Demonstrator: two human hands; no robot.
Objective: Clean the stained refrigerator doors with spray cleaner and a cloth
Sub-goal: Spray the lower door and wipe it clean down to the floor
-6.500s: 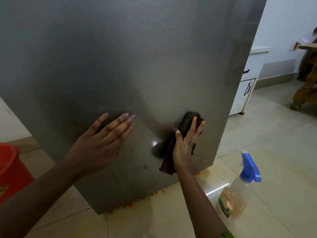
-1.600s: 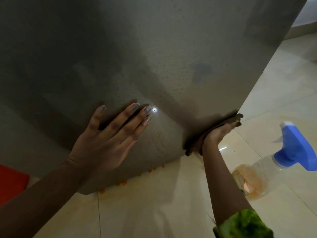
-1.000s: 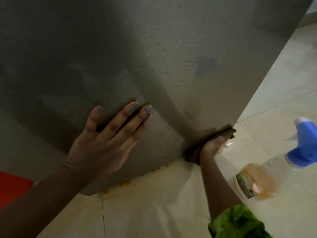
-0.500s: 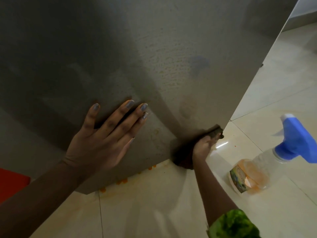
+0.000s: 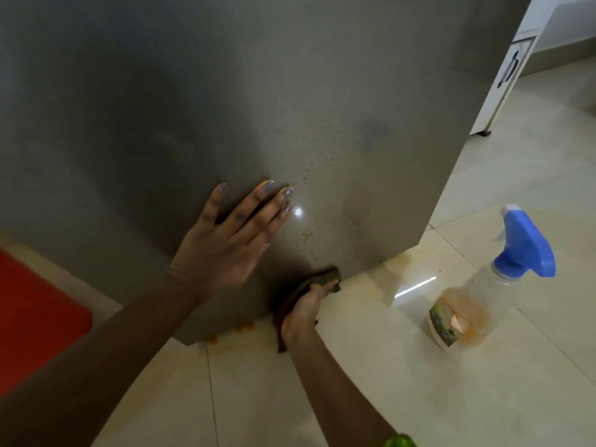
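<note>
Head view: two hands (image 5: 222,253), one cloth (image 5: 322,279)

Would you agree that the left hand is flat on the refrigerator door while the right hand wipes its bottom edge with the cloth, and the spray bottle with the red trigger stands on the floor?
Nearly: the head view shows the spray bottle has a blue trigger, not red. The left hand is flat on the refrigerator door, and the right hand wipes its bottom edge with the cloth.
</note>
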